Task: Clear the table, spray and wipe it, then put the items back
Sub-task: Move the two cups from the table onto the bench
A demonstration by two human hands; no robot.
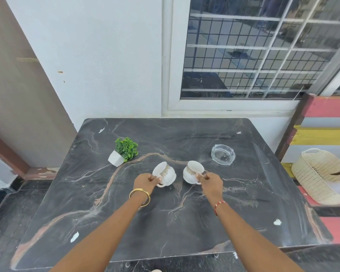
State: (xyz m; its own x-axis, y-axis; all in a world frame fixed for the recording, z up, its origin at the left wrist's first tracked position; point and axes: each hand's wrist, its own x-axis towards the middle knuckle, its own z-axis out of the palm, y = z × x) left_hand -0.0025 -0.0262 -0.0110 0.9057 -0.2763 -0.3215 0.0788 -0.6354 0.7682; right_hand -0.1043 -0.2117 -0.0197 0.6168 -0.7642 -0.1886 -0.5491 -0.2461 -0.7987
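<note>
We pinch each cup's handle, left hand (145, 180) on the left cup (164, 176), right hand (211, 181) on the right cup (192, 172), mid-table (185, 222) near the plant (124, 151); tilted so, they could slip or knock together.

Head view, steeply down over table (185, 222)

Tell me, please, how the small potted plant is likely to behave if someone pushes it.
The potted plant looks light and probably slides easily on the smooth marble table. Its leafy top is wider than the small white pot, so a push up high might tip it.
</note>
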